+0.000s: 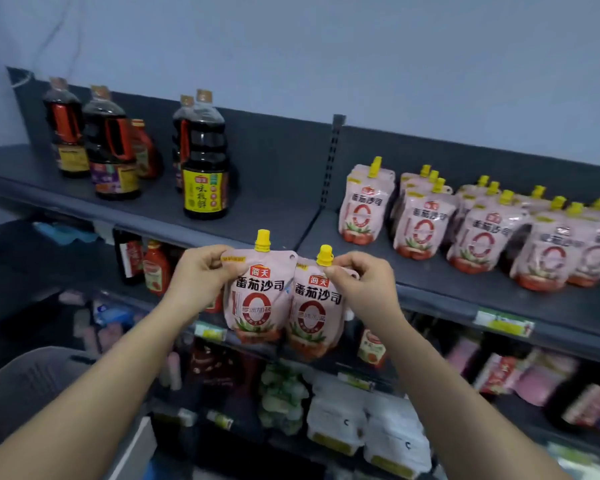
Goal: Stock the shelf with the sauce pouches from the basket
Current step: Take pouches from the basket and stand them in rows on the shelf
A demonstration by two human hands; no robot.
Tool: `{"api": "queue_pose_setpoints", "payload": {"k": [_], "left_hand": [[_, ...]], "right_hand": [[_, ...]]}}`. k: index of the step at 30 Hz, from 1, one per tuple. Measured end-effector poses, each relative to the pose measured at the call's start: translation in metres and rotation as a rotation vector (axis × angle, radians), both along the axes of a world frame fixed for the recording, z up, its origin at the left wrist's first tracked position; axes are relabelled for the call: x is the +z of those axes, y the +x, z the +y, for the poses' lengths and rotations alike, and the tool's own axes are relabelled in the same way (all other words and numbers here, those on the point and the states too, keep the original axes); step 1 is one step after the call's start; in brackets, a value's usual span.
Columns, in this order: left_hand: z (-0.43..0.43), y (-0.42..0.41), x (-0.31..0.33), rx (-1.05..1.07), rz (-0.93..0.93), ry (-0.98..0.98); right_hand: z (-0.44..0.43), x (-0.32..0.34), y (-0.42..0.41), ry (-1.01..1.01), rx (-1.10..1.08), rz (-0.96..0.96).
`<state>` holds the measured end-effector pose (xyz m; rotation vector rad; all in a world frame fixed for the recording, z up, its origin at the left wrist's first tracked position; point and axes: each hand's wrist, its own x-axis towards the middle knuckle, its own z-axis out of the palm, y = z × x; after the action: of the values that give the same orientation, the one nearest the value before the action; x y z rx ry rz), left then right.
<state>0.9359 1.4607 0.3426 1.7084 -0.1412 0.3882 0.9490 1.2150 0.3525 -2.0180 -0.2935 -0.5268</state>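
I hold two pink sauce pouches with yellow caps upright in front of the top shelf's edge. My left hand [201, 275] pinches the top left corner of the left pouch [257, 299]. My right hand [361, 282] grips the top of the right pouch [312, 317] beside its cap. The pouches touch side by side. On the dark top shelf [413, 271] to the right stand several rows of the same pouches [420, 223]. The grey basket [28, 386] is at the lower left; its inside is hidden.
Dark soy sauce bottles [205, 168] stand on the left half of the top shelf, with bare shelf between them and the pouches. A slotted upright [331, 161] divides the two shelf sections. Lower shelves hold red bottles, white bags and other packets.
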Motion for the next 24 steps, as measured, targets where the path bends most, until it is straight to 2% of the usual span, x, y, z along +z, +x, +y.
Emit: {"api": "queue_pose_setpoints", "payload": {"k": [15, 24], "left_hand": [[-0.261, 0.004, 0.035, -0.234, -0.038, -0.063], [-0.387, 0.015, 0.061, -0.407, -0.063, -0.105]], "right_hand": [[-0.251, 0.036, -0.058, -0.047, -0.240, -0.053], [-0.368, 0.060, -0.071, 0.019, -0.363, -0.060]]}}
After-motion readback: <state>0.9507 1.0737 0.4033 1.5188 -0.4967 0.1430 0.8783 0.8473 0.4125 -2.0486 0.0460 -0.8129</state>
